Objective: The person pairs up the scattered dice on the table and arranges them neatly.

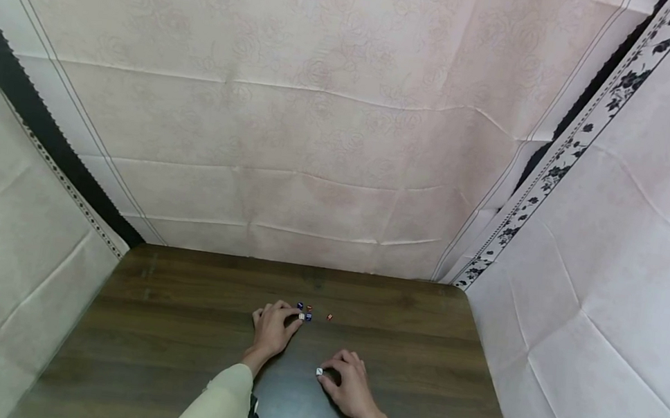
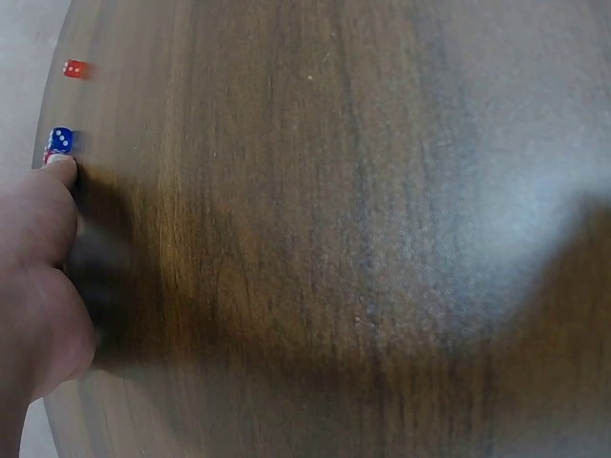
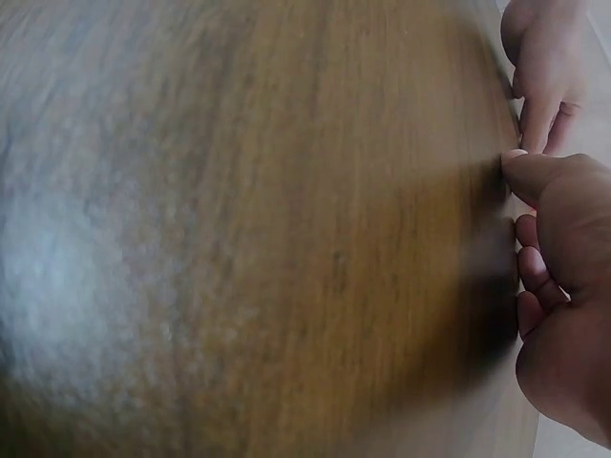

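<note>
A small white cube-shaped die (image 1: pixel 301 316) is pinched between the thumb and forefinger of the person's left hand (image 1: pixel 273 327). It is located just beside a small blue cube-shaped die with white pips (image 1: pixel 309 317), on that die's left; whether the two are in contact cannot be told.

A second small white cube-shaped die (image 1: pixel 319 371) is gripped at the tips of the thumb and forefinger of the right hand (image 1: pixel 350 382). It is held nearer to the person than the cluster of dice and well apart from it; whether the table is touched by it cannot be determined.

Behind the first white die, another small blue cube-shaped die (image 1: pixel 300 306) is seen, with a small red cube-shaped die (image 1: pixel 309 308) near it to the right. A second small red cube-shaped die (image 1: pixel 330 317) is set apart, farther right. In the left wrist view, the die at the thumb tip is mostly hidden.

All work is carried out over a dark brown wood-grain table (image 1: pixel 181 336). The table is bordered at the far side by a pale pinkish patterned cloth (image 1: pixel 319 137); on the right, a whitish cloth with a black floral border (image 1: pixel 634 274) is hung. Both arms are covered by pale sleeves (image 1: pixel 221 401).
</note>
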Action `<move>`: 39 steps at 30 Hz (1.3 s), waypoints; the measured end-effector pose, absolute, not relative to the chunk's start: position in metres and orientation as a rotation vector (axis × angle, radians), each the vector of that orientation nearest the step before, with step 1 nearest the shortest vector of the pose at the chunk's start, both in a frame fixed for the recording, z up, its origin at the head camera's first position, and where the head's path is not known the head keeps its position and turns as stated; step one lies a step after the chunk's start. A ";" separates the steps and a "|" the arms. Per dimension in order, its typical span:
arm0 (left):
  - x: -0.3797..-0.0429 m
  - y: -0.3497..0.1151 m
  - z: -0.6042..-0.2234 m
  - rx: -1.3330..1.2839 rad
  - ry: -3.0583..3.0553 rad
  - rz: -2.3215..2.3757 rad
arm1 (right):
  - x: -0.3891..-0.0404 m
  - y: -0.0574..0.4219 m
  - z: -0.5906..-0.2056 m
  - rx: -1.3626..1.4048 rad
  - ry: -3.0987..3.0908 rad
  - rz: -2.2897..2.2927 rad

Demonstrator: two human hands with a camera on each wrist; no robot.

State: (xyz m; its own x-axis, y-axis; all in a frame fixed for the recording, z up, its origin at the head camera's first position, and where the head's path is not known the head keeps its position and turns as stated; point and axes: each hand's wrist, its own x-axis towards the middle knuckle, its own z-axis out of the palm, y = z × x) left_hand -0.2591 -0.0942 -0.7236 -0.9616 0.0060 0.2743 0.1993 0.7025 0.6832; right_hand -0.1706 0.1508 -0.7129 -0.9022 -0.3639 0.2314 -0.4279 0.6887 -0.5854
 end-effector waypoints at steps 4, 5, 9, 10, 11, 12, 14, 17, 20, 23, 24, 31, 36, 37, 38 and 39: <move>-0.259 -0.093 -0.722 -0.162 -2.668 -1.094 | -0.171 0.151 -0.712 0.648 -2.798 1.017; -0.259 -0.093 -0.721 -0.162 -2.672 -1.085 | -0.171 0.151 -0.712 0.645 -2.801 1.022; -0.258 -0.092 -0.716 -0.148 -2.701 -1.080 | -0.171 0.151 -0.713 0.652 -2.805 1.039; -0.257 -0.092 -0.715 -0.141 -2.712 -1.074 | -0.171 0.152 -0.713 0.653 -2.807 1.044; -0.257 -0.092 -0.714 -0.135 -2.721 -1.077 | -0.171 0.152 -0.713 0.656 -2.807 1.048; -0.257 -0.092 -0.713 -0.127 -2.730 -1.085 | -0.171 0.152 -0.714 0.657 -2.809 1.052; -0.257 -0.092 -0.713 -0.118 -2.738 -1.091 | -0.171 0.152 -0.714 0.661 -2.808 1.058; -0.257 -0.092 -0.715 -0.121 -2.728 -1.091 | -0.171 0.151 -0.713 0.643 -2.817 1.067; -0.258 -0.092 -0.716 -0.126 -2.714 -1.091 | -0.171 0.151 -0.713 0.631 -2.821 1.065; -0.258 -0.092 -0.716 -0.125 -2.714 -1.102 | -0.170 0.151 -0.713 0.619 -2.824 1.061; -0.258 -0.092 -0.715 -0.125 -2.719 -1.101 | -0.171 0.151 -0.713 0.618 -2.822 1.057; -0.255 -0.095 -0.706 -0.105 -2.762 -1.095 | -0.171 0.150 -0.714 0.611 -2.812 1.072; -0.253 -0.098 -0.702 -0.102 -2.781 -1.103 | -0.170 0.150 -0.715 0.602 -2.817 1.078; -0.253 -0.099 -0.702 -0.105 -2.775 -1.108 | -0.170 0.150 -0.715 0.601 -2.815 1.079; -0.253 -0.100 -0.703 -0.106 -2.773 -1.109 | -0.170 0.150 -0.715 0.600 -2.814 1.078; -0.253 -0.101 -0.703 -0.108 -2.772 -1.112 | -0.170 0.150 -0.715 0.599 -2.813 1.078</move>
